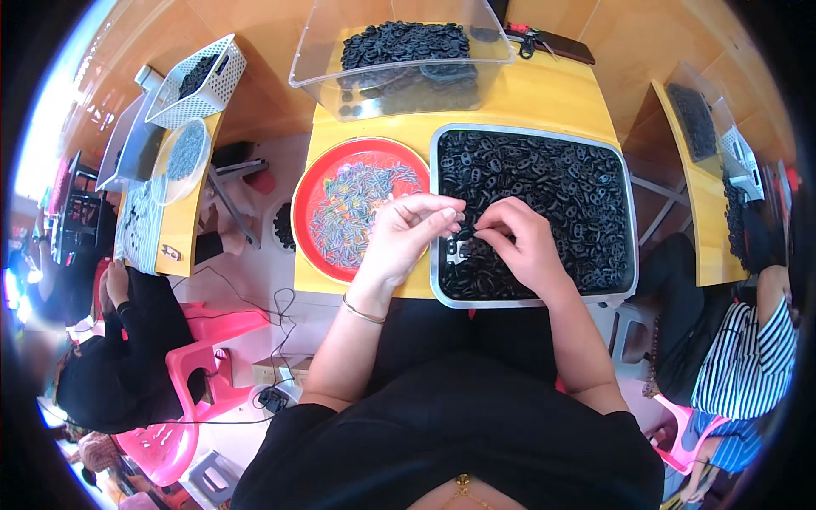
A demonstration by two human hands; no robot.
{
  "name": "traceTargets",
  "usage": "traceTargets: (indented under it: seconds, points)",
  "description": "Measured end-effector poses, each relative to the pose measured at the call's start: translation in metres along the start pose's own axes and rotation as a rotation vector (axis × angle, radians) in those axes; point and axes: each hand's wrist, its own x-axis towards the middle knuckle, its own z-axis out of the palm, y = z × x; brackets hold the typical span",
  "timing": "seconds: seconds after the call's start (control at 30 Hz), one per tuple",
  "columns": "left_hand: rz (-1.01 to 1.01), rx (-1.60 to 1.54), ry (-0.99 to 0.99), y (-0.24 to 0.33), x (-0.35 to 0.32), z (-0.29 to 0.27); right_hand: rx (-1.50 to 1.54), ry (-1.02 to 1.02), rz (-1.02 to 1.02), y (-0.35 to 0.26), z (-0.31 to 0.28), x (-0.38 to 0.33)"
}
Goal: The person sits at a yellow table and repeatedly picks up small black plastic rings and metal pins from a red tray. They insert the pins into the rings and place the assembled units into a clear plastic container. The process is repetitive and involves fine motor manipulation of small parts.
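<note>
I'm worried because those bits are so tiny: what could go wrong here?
The black bits might spill, because their metal tray sits right at the edge of the table. Thin bits from the red tray could get mixed in, since the trays are side by side. Anything pinched in the left hand might slip from its fingertips.

A workshop, by its look, for handwork with small parts.
Black pieces (552, 187) lay heaped in a metal tray (631, 212) and a clear bin (321, 68) on a yellow table (557, 104), beside a round red tray (302, 208) of tiny slim pieces (357, 208); a left table (181, 246) and a right table (712, 246) bore more bulk parts, with people (744, 365) sitting near.
</note>
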Motion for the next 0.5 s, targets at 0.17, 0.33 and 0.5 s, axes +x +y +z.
traceTargets:
  seconds: [0.17,0.33,0.5]
  points:
    - [0.002,-0.021,-0.008,-0.016,-0.007,0.008,0.466,0.099,0.078,-0.008,-0.002,-0.013]
    - [0.030,-0.031,0.001,-0.019,-0.009,0.013,0.425,0.120,0.082,-0.015,-0.003,-0.015]
    - [0.056,-0.012,-0.012,-0.023,-0.010,0.015,0.495,0.130,0.169,-0.013,-0.003,-0.021]
